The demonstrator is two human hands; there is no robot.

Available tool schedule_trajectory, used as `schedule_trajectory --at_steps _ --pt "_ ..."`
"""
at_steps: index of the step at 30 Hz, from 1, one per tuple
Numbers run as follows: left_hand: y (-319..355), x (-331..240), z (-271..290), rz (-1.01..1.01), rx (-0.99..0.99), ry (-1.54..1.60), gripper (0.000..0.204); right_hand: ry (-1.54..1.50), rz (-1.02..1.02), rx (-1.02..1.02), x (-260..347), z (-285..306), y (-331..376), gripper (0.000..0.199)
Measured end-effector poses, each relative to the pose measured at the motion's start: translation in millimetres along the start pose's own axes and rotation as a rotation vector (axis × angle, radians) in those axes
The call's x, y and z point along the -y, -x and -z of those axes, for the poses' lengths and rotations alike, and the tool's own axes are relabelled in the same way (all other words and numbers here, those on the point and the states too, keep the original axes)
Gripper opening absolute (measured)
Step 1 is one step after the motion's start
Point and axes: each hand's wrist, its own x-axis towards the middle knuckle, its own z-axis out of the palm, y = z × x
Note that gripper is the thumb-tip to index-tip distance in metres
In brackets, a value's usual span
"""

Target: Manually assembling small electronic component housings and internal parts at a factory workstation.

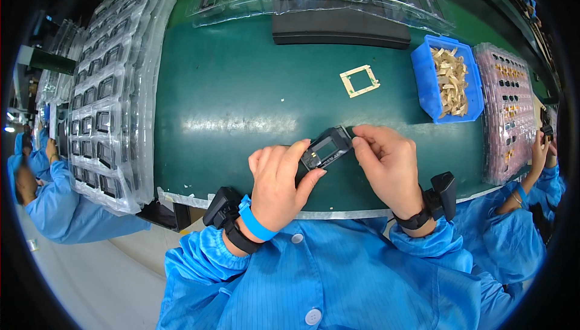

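A small black plastic housing (pixel 328 148) with a rectangular window is held tilted above the green table, its right end higher. My left hand (pixel 279 176) grips its lower left end between thumb and fingers. At the upper right end, my right hand (pixel 386 160) has its thumb and forefinger pinched together against the housing's edge. Whatever lies between those two fingertips is too small to make out. Beyond my right hand, a pale rectangular frame (pixel 346 84) with an open middle lies flat on the table.
A blue bin (pixel 428 82) of beige strips stands at the right, beside stacked pinkish trays (pixel 504 112) of small parts. Clear trays (pixel 115 97) of black parts are piled at the left. More clear trays (pixel 254 1) rest by a black box (pixel 341 28) at the back. People in blue work on both sides.
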Motion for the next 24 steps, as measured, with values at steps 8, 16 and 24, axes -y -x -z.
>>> schedule_trajectory --at_steps 8,16,24 --pt "-9 -15 8 0.106 0.123 0.058 0.046 -0.125 -0.076 0.108 -18 12 -7 0.019" --pt "-51 10 -6 0.058 0.102 0.179 0.018 -0.141 -0.123 0.185 -12 6 -13 0.019" --pt "-54 8 -8 0.064 0.119 0.161 0.012 -0.078 -0.074 0.147 -16 0 -14 0.016"
